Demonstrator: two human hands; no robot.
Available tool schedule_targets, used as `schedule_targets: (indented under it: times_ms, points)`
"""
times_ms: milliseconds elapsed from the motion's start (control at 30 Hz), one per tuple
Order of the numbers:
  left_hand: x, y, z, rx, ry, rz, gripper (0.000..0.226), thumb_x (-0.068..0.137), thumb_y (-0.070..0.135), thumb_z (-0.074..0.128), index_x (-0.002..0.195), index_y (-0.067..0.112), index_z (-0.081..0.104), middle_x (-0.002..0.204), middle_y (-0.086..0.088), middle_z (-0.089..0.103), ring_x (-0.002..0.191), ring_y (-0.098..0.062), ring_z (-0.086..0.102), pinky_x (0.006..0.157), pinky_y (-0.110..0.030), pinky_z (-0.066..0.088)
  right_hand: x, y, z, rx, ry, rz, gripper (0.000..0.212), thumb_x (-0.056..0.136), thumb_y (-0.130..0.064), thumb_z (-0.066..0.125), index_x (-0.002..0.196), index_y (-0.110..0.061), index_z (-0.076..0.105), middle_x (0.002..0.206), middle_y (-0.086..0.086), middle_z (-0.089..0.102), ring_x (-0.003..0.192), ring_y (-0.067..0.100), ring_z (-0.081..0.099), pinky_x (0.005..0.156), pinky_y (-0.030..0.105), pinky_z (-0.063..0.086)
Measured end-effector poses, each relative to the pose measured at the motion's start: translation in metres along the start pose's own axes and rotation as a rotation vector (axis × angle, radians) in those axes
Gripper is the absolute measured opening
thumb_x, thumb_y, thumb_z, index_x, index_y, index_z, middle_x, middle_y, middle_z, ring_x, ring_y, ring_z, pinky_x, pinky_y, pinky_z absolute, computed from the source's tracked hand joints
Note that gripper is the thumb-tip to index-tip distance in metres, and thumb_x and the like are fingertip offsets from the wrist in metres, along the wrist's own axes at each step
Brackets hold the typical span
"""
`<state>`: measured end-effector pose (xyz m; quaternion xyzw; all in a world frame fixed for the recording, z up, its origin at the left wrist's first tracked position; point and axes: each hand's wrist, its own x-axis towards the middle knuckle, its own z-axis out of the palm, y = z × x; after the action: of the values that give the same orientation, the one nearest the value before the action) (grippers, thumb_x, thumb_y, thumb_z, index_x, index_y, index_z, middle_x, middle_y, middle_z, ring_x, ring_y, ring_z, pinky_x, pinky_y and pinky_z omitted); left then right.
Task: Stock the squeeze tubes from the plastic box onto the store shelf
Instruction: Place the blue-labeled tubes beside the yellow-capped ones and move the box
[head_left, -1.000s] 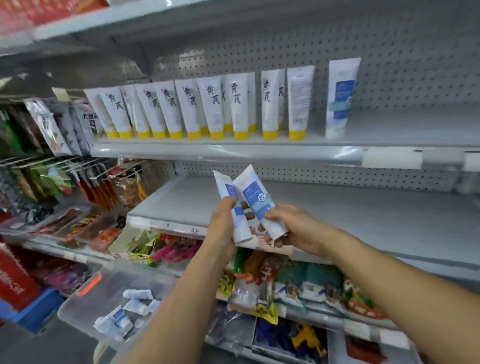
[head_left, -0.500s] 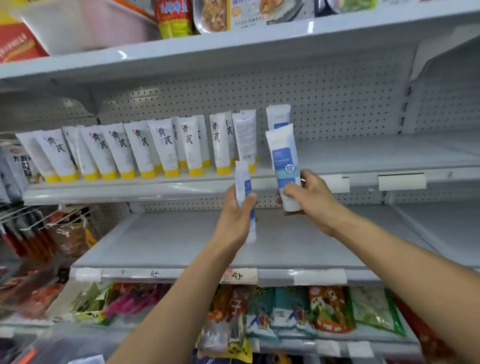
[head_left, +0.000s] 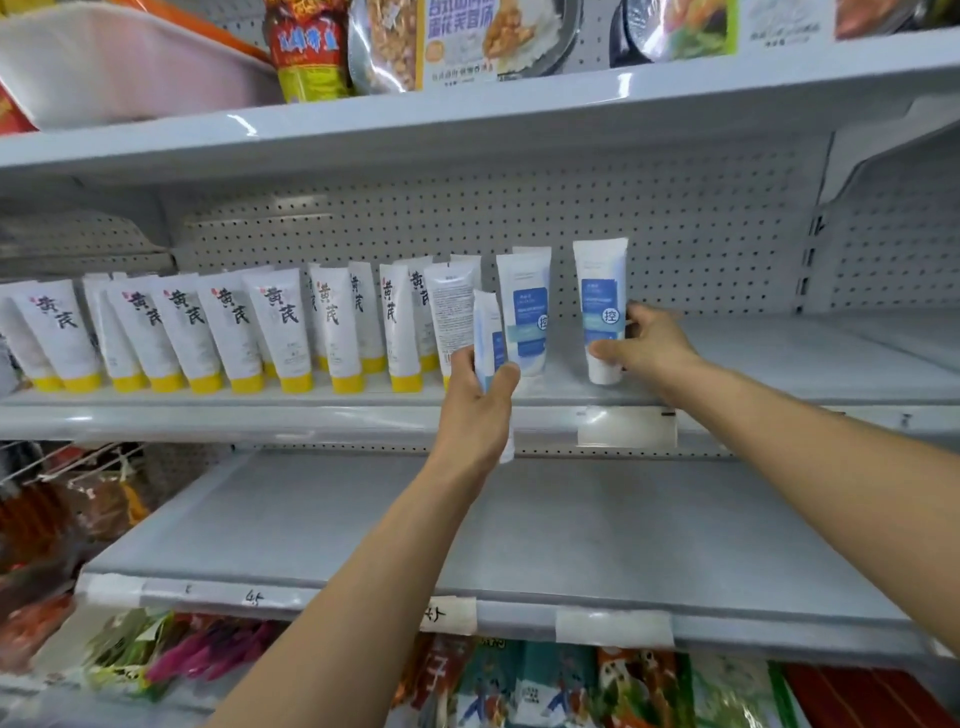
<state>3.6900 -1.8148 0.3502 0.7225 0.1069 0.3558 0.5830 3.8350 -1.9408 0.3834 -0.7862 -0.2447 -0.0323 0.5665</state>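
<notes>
Bright even overhead light, glare on shelf edges, wide-angle bending, soft corners

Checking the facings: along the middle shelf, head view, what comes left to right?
Row of yellow-capped white squeeze tubes → white tube showing its small-print back → standing blue-labelled white tube → blue-labelled white tube gripped by the right hand.

- A shop aisle: grey metal shelves (head_left: 519, 519) with a pegboard back panel (head_left: 675, 234).
- Label tags (head_left: 626, 427) on the shelf edges, some with handwritten numbers.
- Rows of identical yellow-capped tubes (head_left: 280, 332); packaged food (head_left: 457, 41) above and below.
</notes>
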Motion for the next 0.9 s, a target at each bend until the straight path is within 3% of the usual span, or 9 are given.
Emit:
schedule_targets:
  times_ms: [100,200,300,700,800,900]
  points:
    - [0.007,-0.003,0.007,-0.006,0.03,0.004,0.031,0.096,0.019,0.05,0.127,0.02,0.046,0.111,0.011,0.058,0.092,-0.007,0.058,0.079,-0.024,0.047,0.018,0.008,0.005,-0.07,-0.022,-0.013,0.039,0.078,-0.006,0.073,0.114,-0.009,0.059,0.107,0.008,0.064,0.095,0.024,0.062,0.09,0.04,0.051]
    - [0.011,-0.006,0.012,0.011,0.046,-0.004,0.03,0.097,0.022,0.05,0.126,0.021,0.045,0.103,0.017,0.057,0.086,-0.002,0.056,0.067,-0.016,0.043,0.035,0.013,0.009,-0.073,-0.024,-0.019,0.042,0.078,-0.005,0.073,0.117,-0.009,0.059,0.113,0.008,0.065,0.101,0.025,0.063,0.09,0.041,0.052]
    - [0.015,-0.009,0.014,0.014,0.061,-0.011,0.027,0.097,0.022,0.05,0.124,0.022,0.045,0.097,0.026,0.053,0.082,0.0,0.056,0.065,-0.015,0.042,0.05,0.016,0.012,-0.098,-0.045,-0.014,0.044,0.079,-0.005,0.072,0.12,-0.009,0.056,0.116,0.008,0.064,0.105,0.026,0.062,0.092,0.043,0.051]
    - [0.018,-0.01,0.01,0.052,0.038,-0.014,0.022,0.098,0.02,0.049,0.118,0.025,0.041,0.095,0.026,0.05,0.084,0.002,0.055,0.063,-0.011,0.041,0.073,0.022,0.022,-0.125,-0.047,0.014,0.049,0.08,-0.007,0.074,0.124,-0.007,0.053,0.125,0.013,0.061,0.112,0.029,0.059,0.098,0.044,0.047]
    - [0.015,-0.011,0.006,0.044,0.031,-0.006,0.02,0.098,0.022,0.048,0.117,0.025,0.042,0.097,0.021,0.053,0.084,-0.001,0.056,0.064,-0.012,0.043,0.067,0.023,0.019,-0.19,-0.028,0.06,0.052,0.081,-0.019,0.074,0.124,-0.006,0.047,0.118,0.007,0.059,0.105,0.025,0.058,0.089,0.035,0.047]
    - [0.012,-0.01,0.002,0.034,0.024,-0.005,0.017,0.098,0.025,0.048,0.113,0.029,0.041,0.105,0.005,0.06,0.085,-0.01,0.058,0.065,-0.017,0.046,0.053,0.025,0.012,-0.304,0.026,0.035,0.054,0.084,-0.02,0.07,0.127,-0.006,0.041,0.114,0.01,0.053,0.105,0.028,0.056,0.082,0.034,0.045]
